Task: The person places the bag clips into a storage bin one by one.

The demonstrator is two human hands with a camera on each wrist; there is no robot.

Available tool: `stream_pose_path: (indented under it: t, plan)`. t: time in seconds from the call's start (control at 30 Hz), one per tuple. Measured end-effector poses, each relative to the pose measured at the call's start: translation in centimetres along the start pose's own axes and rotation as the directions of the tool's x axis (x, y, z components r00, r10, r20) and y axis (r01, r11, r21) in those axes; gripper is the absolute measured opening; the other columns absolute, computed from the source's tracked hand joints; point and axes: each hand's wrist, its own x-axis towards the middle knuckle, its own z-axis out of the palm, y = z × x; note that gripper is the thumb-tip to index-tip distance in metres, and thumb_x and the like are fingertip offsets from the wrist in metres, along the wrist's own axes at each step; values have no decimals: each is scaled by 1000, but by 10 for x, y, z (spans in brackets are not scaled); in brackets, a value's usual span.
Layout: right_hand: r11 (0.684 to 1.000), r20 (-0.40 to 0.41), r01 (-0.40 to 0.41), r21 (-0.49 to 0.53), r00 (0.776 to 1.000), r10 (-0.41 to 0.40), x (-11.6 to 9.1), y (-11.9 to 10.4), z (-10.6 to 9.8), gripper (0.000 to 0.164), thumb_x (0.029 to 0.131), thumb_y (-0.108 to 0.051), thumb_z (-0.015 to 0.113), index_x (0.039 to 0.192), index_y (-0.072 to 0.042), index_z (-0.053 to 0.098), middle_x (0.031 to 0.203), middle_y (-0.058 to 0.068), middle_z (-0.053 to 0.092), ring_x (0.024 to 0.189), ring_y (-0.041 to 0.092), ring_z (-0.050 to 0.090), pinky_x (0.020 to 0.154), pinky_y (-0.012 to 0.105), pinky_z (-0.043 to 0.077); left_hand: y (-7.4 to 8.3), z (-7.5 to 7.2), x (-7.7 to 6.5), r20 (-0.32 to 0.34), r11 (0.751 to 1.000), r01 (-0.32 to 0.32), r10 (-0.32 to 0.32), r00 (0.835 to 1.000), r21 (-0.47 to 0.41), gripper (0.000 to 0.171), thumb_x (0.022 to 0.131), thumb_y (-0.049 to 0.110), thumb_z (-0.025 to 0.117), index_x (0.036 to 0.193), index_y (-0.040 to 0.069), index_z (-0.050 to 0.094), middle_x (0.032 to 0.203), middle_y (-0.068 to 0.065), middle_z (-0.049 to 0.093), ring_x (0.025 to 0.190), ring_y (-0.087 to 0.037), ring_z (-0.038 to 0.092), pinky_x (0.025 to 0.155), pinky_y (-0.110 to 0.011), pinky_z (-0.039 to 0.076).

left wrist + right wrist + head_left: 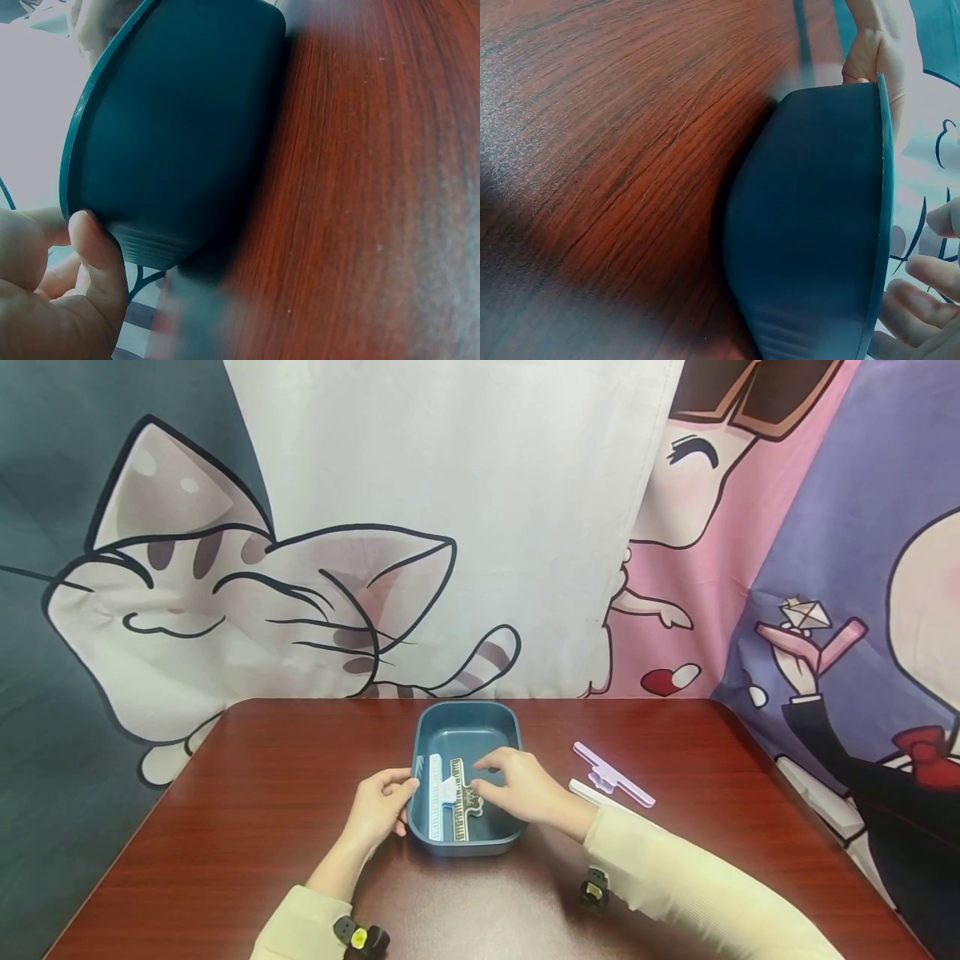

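Observation:
A dark teal plastic bin (465, 848) stands on the table. My left hand (377, 806) pinches its left rim between thumb and fingers; in the left wrist view the thumb (94, 244) lies on the bin's outer wall. Inside lie a light blue long clip (436, 797) and, to its right, a dark-and-gold patterned long clip (460, 802). Over the bin's right side hovers my right hand (521, 785), thumb and fingers apart, with nothing seen between them. Its fingers (930, 274) show above the rim in the right wrist view.
To the right of the bin, a purple long clip (615, 774) lies on the reddish-brown wooden table (300, 735). A white long clip (588, 792) is partly covered by my right sleeve. Behind the table hangs a cartoon-printed cloth (465, 485).

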Motion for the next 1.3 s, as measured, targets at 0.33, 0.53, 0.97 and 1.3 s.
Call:
stream_pose_path:
  t: [0.33,0.53,0.97,1.3]
  plan:
    - [999,-49,43,-5,998,-43,-5,4,-3,29,91,-16,73,113,4,73,110,13,72,104,28,69,94,42,57,1,-1,-1,-2,1000,8,-8,1000,6,32,97,2,65,125,-14,61,65,-10,59,44,-11,48,37,-19,44]
    - [1000,-63,28,0,998,-28,-8,7,-5,30,91,-16,73,114,3,74,110,13,72,104,28,68,95,42,56,0,-1,-1,-7,1000,10,-10,1000,1,32,97,1,65,125,-14,61,66,-10,59,44,-11,48,37,-19,43]
    - [999,-104,36,-9,994,-37,-13,13,-6,27,90,-14,75,112,3,75,109,12,73,102,27,69,92,41,57,0,-1,0,-3,1000,1,-1,1000,-12,32,97,1,64,125,-15,60,66,-10,59,44,-10,48,37,-18,43]
    - [999,-127,32,-5,991,-32,-17,15,-8,27,89,-13,75,111,3,75,108,12,73,103,28,69,94,43,57,0,0,0,-3,1000,1,-1,1000,-12,31,98,1,64,124,-15,60,66,-11,59,44,-10,48,37,-18,43]
